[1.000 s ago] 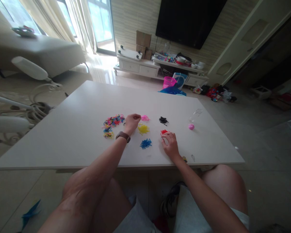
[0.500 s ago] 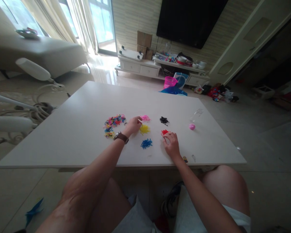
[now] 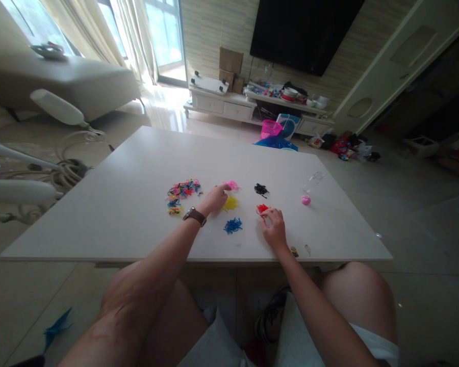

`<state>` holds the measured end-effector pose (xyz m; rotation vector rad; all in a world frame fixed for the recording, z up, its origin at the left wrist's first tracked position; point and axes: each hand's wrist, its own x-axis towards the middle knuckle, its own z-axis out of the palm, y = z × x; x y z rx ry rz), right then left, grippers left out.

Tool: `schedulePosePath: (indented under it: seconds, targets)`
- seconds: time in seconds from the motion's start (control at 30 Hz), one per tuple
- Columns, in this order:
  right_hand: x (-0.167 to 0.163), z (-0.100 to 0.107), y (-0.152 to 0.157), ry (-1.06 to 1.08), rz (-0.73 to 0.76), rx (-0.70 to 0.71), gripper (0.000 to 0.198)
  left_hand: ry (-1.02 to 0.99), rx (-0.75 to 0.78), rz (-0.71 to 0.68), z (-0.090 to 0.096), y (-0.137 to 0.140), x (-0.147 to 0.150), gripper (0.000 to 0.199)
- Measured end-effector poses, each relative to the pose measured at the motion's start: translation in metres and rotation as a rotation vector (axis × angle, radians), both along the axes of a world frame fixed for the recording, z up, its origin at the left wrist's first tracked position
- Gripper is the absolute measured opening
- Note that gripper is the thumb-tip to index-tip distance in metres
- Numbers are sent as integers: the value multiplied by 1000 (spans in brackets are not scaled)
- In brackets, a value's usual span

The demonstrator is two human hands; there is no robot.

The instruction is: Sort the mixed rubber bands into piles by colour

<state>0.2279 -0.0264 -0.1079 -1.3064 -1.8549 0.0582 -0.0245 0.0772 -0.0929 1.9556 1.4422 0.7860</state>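
Small coloured bands, like loom rubber bands, lie in piles on the white table (image 3: 110, 214). My left hand (image 3: 215, 199), with a watch (image 3: 195, 216) on the wrist, reaches over the yellow pile (image 3: 231, 204). Its index finger stretches out to the pink pile (image 3: 232, 185). My right hand (image 3: 274, 228) is at the near edge of the red pile (image 3: 261, 208), thumb and fingertips curled together; anything between them is too small to make out. A blue pile (image 3: 233, 226) lies between my forearms, and a black pile (image 3: 260, 189) lies beyond the red one.
A mixed-colour heap (image 3: 183, 189) of bands spreads left of my left hand. On the right are a pink round object (image 3: 305, 200) and a clear plastic container (image 3: 314, 180). A small yellow figure piece (image 3: 294, 251) lies by the table's front edge, beside my right wrist.
My left hand has shifted slightly forward, its index finger now extended over the pink pile. My right hand stays by the red pile. The whole view has shifted slightly.
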Motion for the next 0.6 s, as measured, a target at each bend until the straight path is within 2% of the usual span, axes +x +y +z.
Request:
schedulePosePath:
  seconds: [0.17, 0.27, 0.37, 0.5, 0.6]
  targets:
    - [0, -1, 0, 4, -3, 4, 15, 9, 10, 46, 12, 2, -18, 38]
    - [0, -2, 0, 9, -7, -5, 15, 103, 15, 232, 20, 4, -42, 30]
    - [1, -2, 0, 12, -7, -11, 14, 290, 27, 409, 25, 3, -67, 28]
    - [1, -2, 1, 16, -9, -15, 14, 409, -82, 440, 25, -2, -82, 39]
    - [2, -2, 1, 18, -8, -15, 14, 412, -71, 449, 21, -3, -83, 33]
